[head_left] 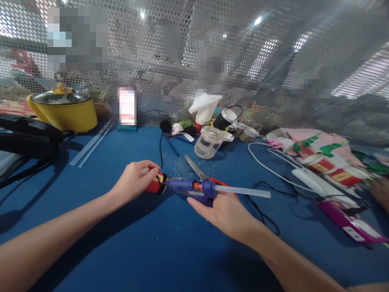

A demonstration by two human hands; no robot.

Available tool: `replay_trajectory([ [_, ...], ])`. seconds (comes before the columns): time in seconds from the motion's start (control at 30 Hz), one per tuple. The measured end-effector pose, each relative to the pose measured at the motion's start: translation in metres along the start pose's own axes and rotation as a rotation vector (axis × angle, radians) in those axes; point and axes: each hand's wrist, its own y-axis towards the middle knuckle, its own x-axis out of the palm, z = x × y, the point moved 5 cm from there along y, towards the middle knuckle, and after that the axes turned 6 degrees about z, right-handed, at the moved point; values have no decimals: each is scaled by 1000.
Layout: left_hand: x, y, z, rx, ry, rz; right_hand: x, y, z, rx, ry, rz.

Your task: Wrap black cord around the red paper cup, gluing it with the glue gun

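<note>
My left hand (pixel 138 176) grips a small red cup (pixel 154 185) with a black band at its right end, tipped on its side above the blue table. A black cord (pixel 161 150) runs from the cup back to a black yarn ball (pixel 165 126). My right hand (pixel 223 211) is wrapped round a blue glue gun (pixel 191 190), whose nozzle points left at the banded end of the cup. Whether the nozzle touches it I cannot tell. A clear glue stick (pixel 243 191) sticks out of the gun's back. Behind the gun lie scissors (pixel 197 167) with red handles.
A clear plastic jar (pixel 208 142) stands behind the scissors, near yarn and a white cup (pixel 205 111). At left are a yellow pot (pixel 68 115) and glue sticks (pixel 92 144). Cables and a purple power strip (pixel 346 221) lie right, near another person's hand (pixel 379 192).
</note>
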Motion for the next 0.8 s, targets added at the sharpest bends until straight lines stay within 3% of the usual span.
replay_trajectory([
  [0.33, 0, 0, 0, 5, -5, 7, 2, -3, 0, -110, -46, 16],
  [0.67, 0, -2, 1, 33, 40, 19, 1, -1, 1, -96, -43, 15],
  [0.8, 1, -4, 2, 88, 49, 20, -2, 1, 2, -26, -46, 5],
])
